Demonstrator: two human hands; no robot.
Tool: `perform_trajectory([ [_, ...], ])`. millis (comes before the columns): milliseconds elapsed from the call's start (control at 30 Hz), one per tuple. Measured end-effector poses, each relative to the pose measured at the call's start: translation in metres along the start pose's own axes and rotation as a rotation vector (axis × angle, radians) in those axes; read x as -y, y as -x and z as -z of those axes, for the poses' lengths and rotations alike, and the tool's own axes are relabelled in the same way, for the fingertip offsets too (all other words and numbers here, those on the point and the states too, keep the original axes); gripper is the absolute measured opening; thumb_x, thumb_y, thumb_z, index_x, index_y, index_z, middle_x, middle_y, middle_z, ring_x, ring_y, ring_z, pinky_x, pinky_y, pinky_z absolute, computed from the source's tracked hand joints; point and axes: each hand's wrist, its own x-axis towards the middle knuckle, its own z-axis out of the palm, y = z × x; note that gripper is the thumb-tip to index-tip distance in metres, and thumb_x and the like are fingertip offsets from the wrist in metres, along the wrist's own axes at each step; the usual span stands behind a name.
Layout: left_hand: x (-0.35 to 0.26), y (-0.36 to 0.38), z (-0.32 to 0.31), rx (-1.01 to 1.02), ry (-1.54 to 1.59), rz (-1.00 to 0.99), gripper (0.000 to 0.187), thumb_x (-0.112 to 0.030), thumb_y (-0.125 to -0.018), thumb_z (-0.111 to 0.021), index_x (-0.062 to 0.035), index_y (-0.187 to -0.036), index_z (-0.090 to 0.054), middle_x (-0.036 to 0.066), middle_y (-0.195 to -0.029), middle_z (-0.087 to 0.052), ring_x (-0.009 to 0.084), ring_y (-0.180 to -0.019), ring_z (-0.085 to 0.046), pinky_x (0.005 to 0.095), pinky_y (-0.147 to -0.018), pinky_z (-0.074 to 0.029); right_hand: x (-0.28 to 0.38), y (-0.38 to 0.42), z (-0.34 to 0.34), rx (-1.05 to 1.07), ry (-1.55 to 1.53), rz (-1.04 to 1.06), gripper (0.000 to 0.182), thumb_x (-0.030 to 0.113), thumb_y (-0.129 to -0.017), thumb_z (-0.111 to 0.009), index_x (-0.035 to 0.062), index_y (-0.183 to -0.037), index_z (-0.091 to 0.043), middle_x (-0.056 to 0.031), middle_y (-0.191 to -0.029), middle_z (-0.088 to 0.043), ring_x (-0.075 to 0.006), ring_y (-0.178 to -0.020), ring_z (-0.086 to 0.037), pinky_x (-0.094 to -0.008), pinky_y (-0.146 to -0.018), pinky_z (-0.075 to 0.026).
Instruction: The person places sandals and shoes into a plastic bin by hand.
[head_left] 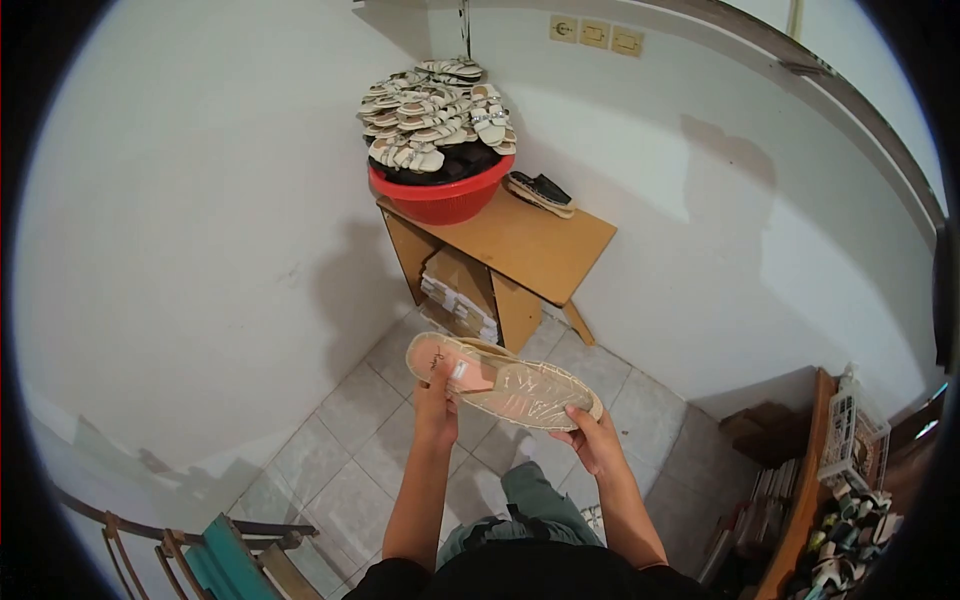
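Both my hands hold a beige shoe [530, 392] out in front of my body, level over the tiled floor. It has a pink insole at the heel and a clear, shiny upper over the toe half. My left hand [437, 405] grips the heel end, thumb on the insole beside a small white label. At the toe end my right hand [591, 437] is closed, with the thumb on top and the fingers underneath. Part of a second sole or shoe edge shows behind the heel.
A wooden desk [560, 240] against the corner carries a red basin [440, 203] heaped with cream sandals [430, 115] and a black pair of slip-ons [541, 190]. Lower left is a green chair [225, 555]. On the right, a shelf holds a white basket [850, 440] and more sandals [850, 540].
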Motion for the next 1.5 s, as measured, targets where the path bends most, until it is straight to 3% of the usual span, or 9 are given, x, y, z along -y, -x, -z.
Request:
perform_trajectory([
  [233, 0.026, -0.124, -0.057, -0.095, -0.150, 0.027, 0.059, -0.021, -0.082, -0.066, -0.0073, -0.127, -0.029, 0.009, -0.122, -0.045, 0.0202, -0.108, -0.049, 0.0337, -0.088, -0.044, 0.031, -0.133, 0.022, -0.158, 0.024, 0.036, 0.037, 0.023, -0.082, -0.062, 0.0057, -0.113, -0.049, -0.0056, -0.095, -0.061, -0.0128, -0.075, -0.061, -0.0231, -0.057, -0.051],
  [333, 0.043, -0.187, -0.083, 0.074, -0.129, 0.093, 0.067, -0.021, -0.082, -0.066, -0.0099, -0.129, -0.020, 0.010, -0.127, -0.039, 0.0234, -0.112, -0.046, 0.0369, -0.090, -0.042, 0.065, -0.188, 0.027, -0.227, 0.003, 0.061, 0.035, 0.023, -0.082, -0.062, 0.0059, -0.110, -0.051, -0.0037, -0.089, -0.061, -0.0115, -0.070, -0.059, -0.0224, -0.052, -0.048],
  [467, 0.079, -0.262, -0.105, 0.043, -0.043, 0.170, 0.055, -0.022, -0.083, -0.064, -0.0107, -0.126, -0.033, 0.009, -0.121, -0.048, 0.0224, -0.109, -0.053, 0.0367, -0.091, -0.044, 0.092, -0.262, 0.047, -0.243, -0.028, 0.081, 0.033, 0.023, -0.082, -0.062, 0.0060, -0.108, -0.051, -0.0026, -0.088, -0.060, -0.0109, -0.069, -0.058, -0.0227, -0.049, -0.047],
  [533, 0.086, -0.297, -0.120, 0.278, -0.010, 0.290, 0.047, -0.028, -0.080, -0.067, -0.0128, -0.119, -0.045, 0.005, -0.115, -0.053, 0.0175, -0.104, -0.054, 0.0326, -0.089, -0.042, 0.110, -0.290, 0.052, -0.294, -0.071, 0.073, 0.033, 0.022, -0.081, -0.063, 0.0060, -0.106, -0.052, -0.0021, -0.087, -0.059, -0.0111, -0.069, -0.058, -0.0214, -0.047, -0.046],
  [633, 0.095, -0.350, -0.141, 0.129, -0.158, 0.451, 0.046, -0.034, -0.075, -0.071, -0.0143, -0.113, -0.053, 0.000, -0.105, -0.059, 0.0123, -0.094, -0.056, 0.0268, -0.084, -0.039, 0.125, -0.331, 0.051, -0.330, -0.119, 0.118, 0.032, 0.023, -0.079, -0.064, 0.0068, -0.104, -0.052, -0.0022, -0.087, -0.059, -0.0113, -0.069, -0.056, -0.0197, -0.047, -0.044],
  [733, 0.111, -0.397, -0.168, 0.120, -0.098, 0.459, 0.037, -0.034, -0.077, -0.071, -0.0154, -0.104, -0.054, -0.004, -0.090, -0.059, 0.0066, -0.077, -0.055, 0.0173, -0.063, -0.037, 0.132, -0.379, 0.063, -0.396, -0.158, 0.110, 0.030, 0.025, -0.079, -0.065, 0.0095, -0.101, -0.054, -0.0017, -0.088, -0.059, -0.0115, -0.072, -0.057, -0.0185, -0.046, -0.045],
  [1133, 0.171, -0.585, -0.235, 0.194, -0.132, 0.402, 0.029, -0.032, -0.075, -0.073, -0.0156, -0.091, -0.055, -0.006, -0.081, -0.052, 0.0045, -0.063, -0.043, 0.0192, -0.054, -0.033, 0.159, -0.550, 0.077, -0.530, -0.386, 0.235, 0.034, 0.024, -0.075, -0.070, 0.0115, -0.101, -0.053, -0.0049, -0.091, -0.057, -0.0158, -0.080, -0.055, -0.0179, -0.054, -0.046],
  [1300, 0.188, -0.635, -0.241, 0.219, -0.064, 0.248, 0.052, -0.027, -0.079, -0.069, -0.0059, -0.121, -0.045, 0.006, -0.121, -0.050, 0.0179, -0.112, -0.046, 0.0319, -0.096, -0.035, 0.166, -0.609, 0.068, -0.512, -0.302, 0.245, 0.032, 0.026, -0.077, -0.068, 0.0111, -0.101, -0.053, -0.0052, -0.091, -0.057, -0.0168, -0.079, -0.055, -0.0187, -0.058, -0.047],
  [1500, 0.199, -0.661, -0.239, 0.151, -0.241, 0.240, 0.070, -0.035, -0.081, -0.064, -0.0032, -0.134, -0.032, 0.009, -0.137, -0.036, 0.0215, -0.124, -0.036, 0.0354, -0.102, -0.028, 0.149, -0.665, 0.073, -0.476, -0.250, 0.169, 0.035, 0.028, -0.080, -0.065, 0.0135, -0.108, -0.050, -0.0033, -0.097, -0.056, -0.0174, -0.085, -0.054, -0.0242, -0.069, -0.047],
])
